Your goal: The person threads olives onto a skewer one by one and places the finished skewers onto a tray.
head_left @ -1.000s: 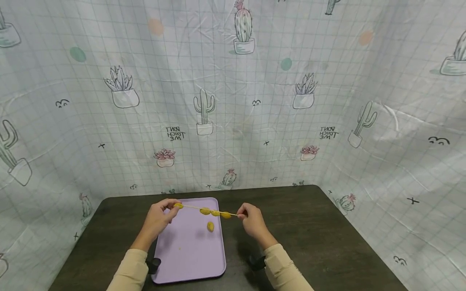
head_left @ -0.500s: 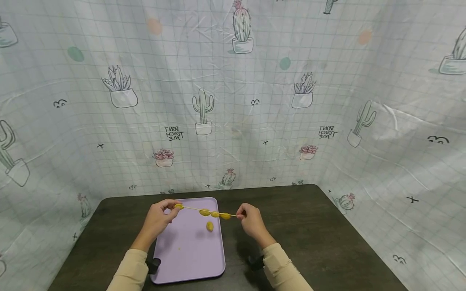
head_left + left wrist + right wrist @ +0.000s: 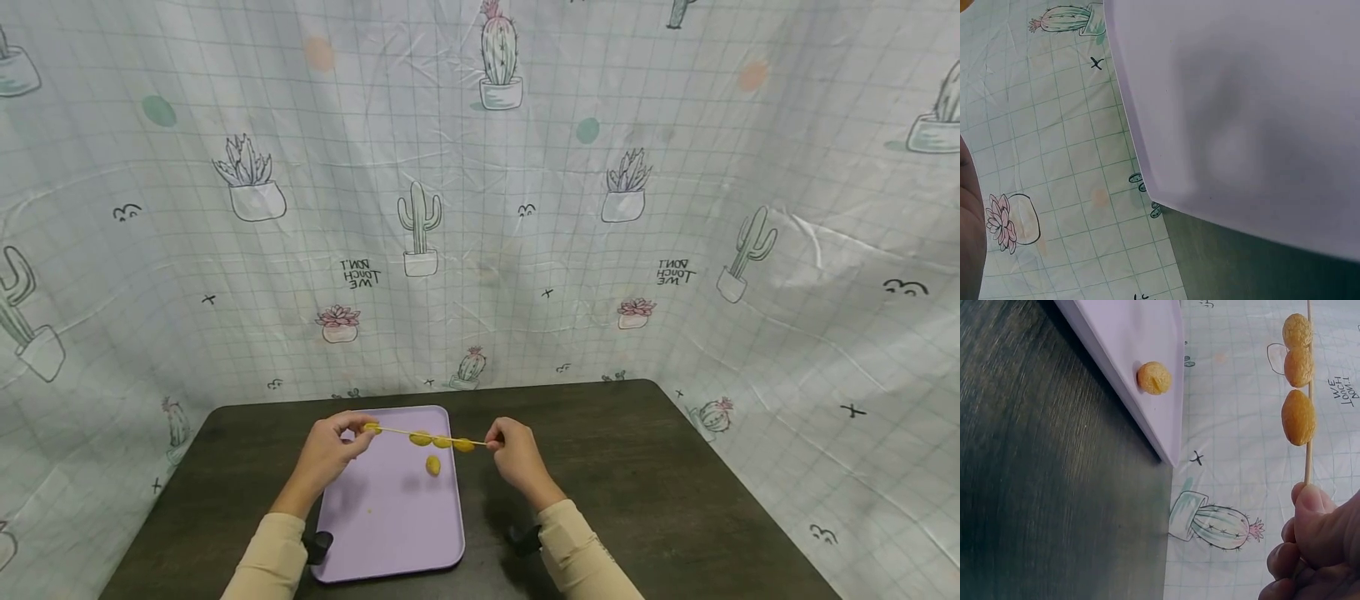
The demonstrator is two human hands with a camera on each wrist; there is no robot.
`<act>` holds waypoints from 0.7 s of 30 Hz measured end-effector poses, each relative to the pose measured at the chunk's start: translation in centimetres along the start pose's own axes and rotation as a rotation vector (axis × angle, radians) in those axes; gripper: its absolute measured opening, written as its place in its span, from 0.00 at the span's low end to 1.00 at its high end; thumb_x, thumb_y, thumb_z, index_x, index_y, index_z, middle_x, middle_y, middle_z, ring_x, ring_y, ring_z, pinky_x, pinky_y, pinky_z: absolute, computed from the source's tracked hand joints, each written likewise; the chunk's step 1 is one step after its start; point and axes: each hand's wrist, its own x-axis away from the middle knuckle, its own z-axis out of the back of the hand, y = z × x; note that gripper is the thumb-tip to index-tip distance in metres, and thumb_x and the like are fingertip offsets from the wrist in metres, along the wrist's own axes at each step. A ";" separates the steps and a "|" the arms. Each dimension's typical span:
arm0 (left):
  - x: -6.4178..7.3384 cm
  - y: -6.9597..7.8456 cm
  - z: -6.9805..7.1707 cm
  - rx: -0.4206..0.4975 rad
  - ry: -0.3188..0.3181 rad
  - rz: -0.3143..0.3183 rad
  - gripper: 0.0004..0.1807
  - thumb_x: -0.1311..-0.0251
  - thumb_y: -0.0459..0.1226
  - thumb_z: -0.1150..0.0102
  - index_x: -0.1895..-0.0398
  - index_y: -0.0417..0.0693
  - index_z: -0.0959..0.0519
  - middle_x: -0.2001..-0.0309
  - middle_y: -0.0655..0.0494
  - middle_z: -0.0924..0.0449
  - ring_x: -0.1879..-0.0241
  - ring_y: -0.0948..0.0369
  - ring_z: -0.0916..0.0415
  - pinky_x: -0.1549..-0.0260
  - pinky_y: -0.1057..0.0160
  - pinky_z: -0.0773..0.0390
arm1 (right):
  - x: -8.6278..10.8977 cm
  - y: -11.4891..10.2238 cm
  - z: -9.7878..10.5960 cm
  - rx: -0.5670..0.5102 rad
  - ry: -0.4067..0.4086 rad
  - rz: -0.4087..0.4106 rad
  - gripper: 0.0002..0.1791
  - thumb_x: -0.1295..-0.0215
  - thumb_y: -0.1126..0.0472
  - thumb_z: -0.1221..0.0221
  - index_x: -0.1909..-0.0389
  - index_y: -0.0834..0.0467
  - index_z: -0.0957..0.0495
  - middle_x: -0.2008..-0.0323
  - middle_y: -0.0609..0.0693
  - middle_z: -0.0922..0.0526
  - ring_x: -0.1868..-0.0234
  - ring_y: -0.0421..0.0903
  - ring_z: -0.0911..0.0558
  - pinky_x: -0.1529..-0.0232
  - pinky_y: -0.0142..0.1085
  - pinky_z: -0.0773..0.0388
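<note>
A thin wooden skewer [image 3: 1309,464] spans the gap between both hands, held above the tray. Three golden, oval, rough-skinned food pieces [image 3: 1298,417] sit threaded close together toward its right part. In the head view my left hand [image 3: 326,450] pinches another yellow piece [image 3: 371,427] at the skewer's left end, between thumb and fingertips. My right hand [image 3: 519,457] grips the bare right end, thumb against curled fingers. Only the edge of the left hand shows in the left wrist view, so its grip is hidden there.
A shallow lilac tray [image 3: 397,533] lies on the dark wooden table [image 3: 645,500]. One loose golden piece [image 3: 432,465] rests in it near the right rim. A cactus-print curtain [image 3: 480,250] hangs behind and on both sides.
The piece pinched in my left hand has shifted slightly to the right along the skewer. My right hand stays nearly still, and the loose piece has not moved.
</note>
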 end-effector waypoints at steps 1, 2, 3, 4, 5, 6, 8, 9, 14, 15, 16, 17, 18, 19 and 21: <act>0.0 0.0 0.0 0.003 -0.004 0.002 0.08 0.37 0.31 0.33 0.56 0.48 0.12 0.66 0.56 0.18 0.66 0.56 0.23 0.73 0.64 0.21 | 0.0 0.0 -0.1 0.002 0.000 0.004 0.16 0.47 0.83 0.39 0.76 0.58 0.23 0.75 0.46 0.22 0.73 0.41 0.26 0.70 0.35 0.26; 0.1 0.0 0.1 0.006 -0.007 0.005 0.08 0.37 0.31 0.33 0.57 0.49 0.12 0.66 0.56 0.18 0.67 0.56 0.23 0.72 0.64 0.20 | 0.0 -0.1 -0.2 0.005 -0.003 0.004 0.16 0.47 0.82 0.39 0.76 0.58 0.23 0.75 0.46 0.22 0.73 0.41 0.27 0.70 0.35 0.26; 0.1 -0.1 0.1 0.007 -0.014 0.006 0.08 0.37 0.32 0.33 0.57 0.49 0.12 0.67 0.56 0.18 0.67 0.57 0.23 0.72 0.64 0.20 | 0.0 -0.1 -0.2 0.008 -0.006 0.005 0.15 0.47 0.82 0.39 0.76 0.58 0.23 0.75 0.46 0.23 0.73 0.42 0.27 0.70 0.35 0.26; 0.1 0.0 0.1 0.011 -0.020 0.010 0.08 0.36 0.32 0.33 0.57 0.50 0.12 0.67 0.56 0.18 0.67 0.57 0.23 0.72 0.63 0.19 | 0.0 -0.1 -0.3 0.004 -0.011 -0.005 0.15 0.47 0.82 0.40 0.76 0.58 0.23 0.75 0.46 0.23 0.73 0.42 0.27 0.70 0.35 0.26; 0.2 0.0 0.1 0.020 -0.028 0.012 0.07 0.36 0.32 0.33 0.57 0.49 0.12 0.67 0.56 0.19 0.68 0.56 0.23 0.73 0.61 0.19 | 0.0 -0.1 -0.4 0.003 -0.013 -0.016 0.16 0.46 0.82 0.40 0.76 0.57 0.23 0.75 0.46 0.23 0.72 0.42 0.27 0.69 0.35 0.26; 0.2 -0.1 0.2 0.030 -0.035 0.013 0.07 0.36 0.31 0.33 0.57 0.49 0.12 0.68 0.55 0.19 0.69 0.55 0.23 0.74 0.60 0.19 | 0.0 -0.2 -0.4 0.004 -0.015 -0.020 0.15 0.46 0.82 0.40 0.76 0.57 0.23 0.75 0.46 0.23 0.72 0.42 0.27 0.69 0.35 0.26; 0.2 -0.1 0.2 0.040 -0.048 0.011 0.06 0.36 0.31 0.33 0.58 0.48 0.12 0.68 0.55 0.20 0.70 0.53 0.23 0.75 0.57 0.18 | 0.1 -0.2 -0.6 0.001 -0.017 -0.025 0.15 0.46 0.82 0.40 0.76 0.58 0.23 0.75 0.47 0.24 0.72 0.42 0.27 0.69 0.35 0.26; 0.2 -0.1 0.2 0.041 -0.054 0.006 0.06 0.36 0.32 0.33 0.58 0.47 0.12 0.68 0.55 0.20 0.70 0.53 0.23 0.75 0.57 0.18 | 0.1 -0.2 -0.6 0.000 -0.016 -0.021 0.15 0.46 0.83 0.41 0.76 0.58 0.23 0.75 0.47 0.24 0.72 0.42 0.27 0.70 0.35 0.26; 0.2 -0.3 0.1 0.054 -0.071 -0.009 0.05 0.37 0.33 0.31 0.59 0.46 0.12 0.69 0.56 0.20 0.72 0.58 0.23 0.75 0.58 0.18 | 0.4 -0.2 -0.9 0.001 -0.015 -0.022 0.16 0.47 0.83 0.41 0.76 0.58 0.23 0.75 0.47 0.24 0.73 0.42 0.27 0.70 0.35 0.26; 0.2 -0.3 0.1 0.056 -0.076 -0.012 0.05 0.37 0.33 0.31 0.59 0.45 0.12 0.70 0.55 0.19 0.73 0.59 0.23 0.75 0.59 0.18 | 0.4 -0.2 -1.0 0.001 -0.013 -0.022 0.16 0.47 0.83 0.41 0.76 0.58 0.23 0.76 0.46 0.24 0.73 0.42 0.27 0.70 0.35 0.26; 0.2 -0.4 0.1 0.059 -0.079 -0.015 0.05 0.37 0.33 0.31 0.59 0.45 0.12 0.70 0.55 0.19 0.73 0.60 0.23 0.75 0.59 0.18 | 0.4 -0.2 -1.0 0.001 -0.009 -0.022 0.16 0.47 0.83 0.40 0.77 0.58 0.23 0.76 0.46 0.24 0.73 0.42 0.27 0.70 0.35 0.26; 0.3 -0.3 0.1 0.064 -0.084 -0.016 0.06 0.37 0.34 0.30 0.59 0.44 0.12 0.70 0.54 0.19 0.73 0.61 0.22 0.75 0.59 0.18 | 0.4 -0.2 -1.0 0.002 -0.006 -0.017 0.16 0.47 0.83 0.40 0.77 0.58 0.23 0.76 0.46 0.24 0.73 0.42 0.27 0.70 0.34 0.26; 0.3 -0.3 0.0 0.064 -0.088 -0.014 0.06 0.37 0.34 0.31 0.58 0.43 0.12 0.70 0.54 0.19 0.73 0.61 0.23 0.75 0.60 0.19 | 0.4 -0.2 -1.1 -0.001 -0.006 -0.016 0.15 0.47 0.83 0.40 0.77 0.58 0.23 0.76 0.47 0.24 0.73 0.42 0.27 0.70 0.35 0.26; 0.3 -0.2 0.0 0.064 -0.089 -0.016 0.07 0.37 0.33 0.31 0.58 0.41 0.12 0.69 0.53 0.19 0.73 0.60 0.22 0.75 0.60 0.19 | 0.4 -0.2 -1.1 -0.005 -0.004 -0.011 0.15 0.47 0.83 0.40 0.77 0.58 0.23 0.76 0.47 0.24 0.73 0.42 0.27 0.70 0.35 0.26; 0.3 -0.1 0.0 0.074 -0.094 -0.013 0.08 0.37 0.32 0.31 0.57 0.39 0.13 0.69 0.52 0.20 0.73 0.59 0.22 0.74 0.61 0.19 | 0.4 -0.2 -1.0 -0.007 -0.005 -0.011 0.15 0.47 0.83 0.40 0.76 0.59 0.23 0.76 0.47 0.24 0.73 0.42 0.27 0.70 0.35 0.26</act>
